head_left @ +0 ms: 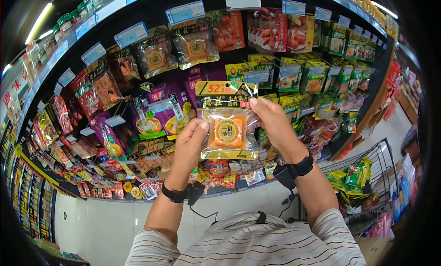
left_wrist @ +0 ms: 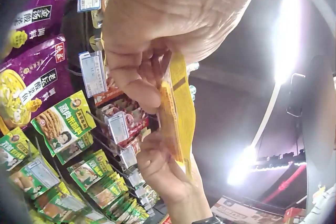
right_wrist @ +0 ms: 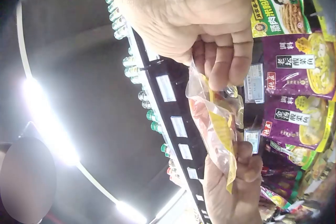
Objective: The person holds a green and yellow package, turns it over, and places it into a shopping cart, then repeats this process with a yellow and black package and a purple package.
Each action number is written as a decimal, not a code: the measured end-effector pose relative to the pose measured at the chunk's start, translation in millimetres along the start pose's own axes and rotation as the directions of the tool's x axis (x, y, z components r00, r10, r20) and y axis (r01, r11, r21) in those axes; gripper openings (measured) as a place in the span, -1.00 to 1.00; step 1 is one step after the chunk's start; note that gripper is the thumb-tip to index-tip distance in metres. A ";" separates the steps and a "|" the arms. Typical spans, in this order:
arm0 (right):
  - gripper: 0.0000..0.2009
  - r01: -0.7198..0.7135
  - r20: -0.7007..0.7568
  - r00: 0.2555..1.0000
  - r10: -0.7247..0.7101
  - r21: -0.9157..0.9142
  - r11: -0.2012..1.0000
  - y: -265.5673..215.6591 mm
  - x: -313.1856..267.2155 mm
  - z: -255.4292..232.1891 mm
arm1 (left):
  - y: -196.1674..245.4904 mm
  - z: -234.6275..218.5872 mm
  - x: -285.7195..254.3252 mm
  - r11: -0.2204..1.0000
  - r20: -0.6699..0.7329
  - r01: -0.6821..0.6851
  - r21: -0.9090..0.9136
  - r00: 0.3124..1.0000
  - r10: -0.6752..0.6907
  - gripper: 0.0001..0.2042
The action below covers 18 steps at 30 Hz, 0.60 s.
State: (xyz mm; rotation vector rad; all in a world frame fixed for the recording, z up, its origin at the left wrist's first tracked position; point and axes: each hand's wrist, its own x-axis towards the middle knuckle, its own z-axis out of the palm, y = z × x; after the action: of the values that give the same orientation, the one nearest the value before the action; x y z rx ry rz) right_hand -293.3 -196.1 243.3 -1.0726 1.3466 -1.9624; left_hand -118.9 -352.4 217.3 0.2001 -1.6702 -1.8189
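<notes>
A clear plastic packet of orange hotpot seasoning, with a black and gold header marked 52°, is held upright before the shelves in the head view. My left hand pinches its left edge, thumb on the front. The right hand grips the upper right edge, its thumb near the header. Seen edge-on in the left wrist view, the packet has a yellow border between the two hands. The right wrist view shows the packet's clear film bulging, with the right hand's fingers curled behind it.
Purple seasoning bags and green packets hang on hooks behind my hands. More hotpot packets hang above, under price tags. A wire shopping cart holding green packets stands at the right. Pale floor tiles lie below.
</notes>
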 end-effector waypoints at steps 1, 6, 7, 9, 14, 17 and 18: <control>-0.70 -0.001 -0.008 1.000 0.001 -0.007 1.000 0.3 3.4 3.1 | 1.1 -3.1 2.6 1.000 0.000 -0.008 -0.013 1.000 0.008 -0.82; -0.72 -0.003 -0.036 0.999 0.002 -0.028 1.000 -1.5 17.3 18.0 | 6.8 -23.0 16.5 1.000 0.031 -0.019 0.003 0.999 0.019 -0.83; -0.73 0.001 -0.037 0.999 -0.003 -0.040 0.999 -0.5 20.0 19.6 | 8.3 -24.6 18.4 1.000 0.028 -0.018 0.008 0.999 0.018 -0.83; -0.74 0.006 -0.042 0.999 -0.008 -0.064 0.998 3.1 23.5 22.0 | 11.3 -28.0 21.0 1.000 0.024 -0.024 0.013 0.999 0.024 -0.82; -0.74 0.029 -0.050 0.998 -0.034 -0.089 0.996 -2.3 31.9 32.2 | 7.3 -41.1 29.6 0.996 0.038 -0.081 0.031 0.996 0.080 -0.82; -0.72 0.041 -0.037 0.998 -0.042 -0.038 0.998 -8.4 31.8 39.3 | 7.3 -43.8 34.0 0.996 0.023 -0.087 -0.025 0.996 0.088 -0.81; -0.71 0.043 -0.021 0.999 -0.043 -0.022 0.999 -10.8 30.1 41.1 | 7.7 -43.5 35.1 0.995 0.012 -0.088 -0.051 0.996 0.088 -0.81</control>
State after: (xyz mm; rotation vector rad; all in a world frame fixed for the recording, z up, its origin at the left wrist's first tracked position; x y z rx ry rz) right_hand -275.2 -236.6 270.6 -1.1018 1.3697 -2.0003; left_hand -120.7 -407.8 227.7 0.0905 -1.6156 -1.7979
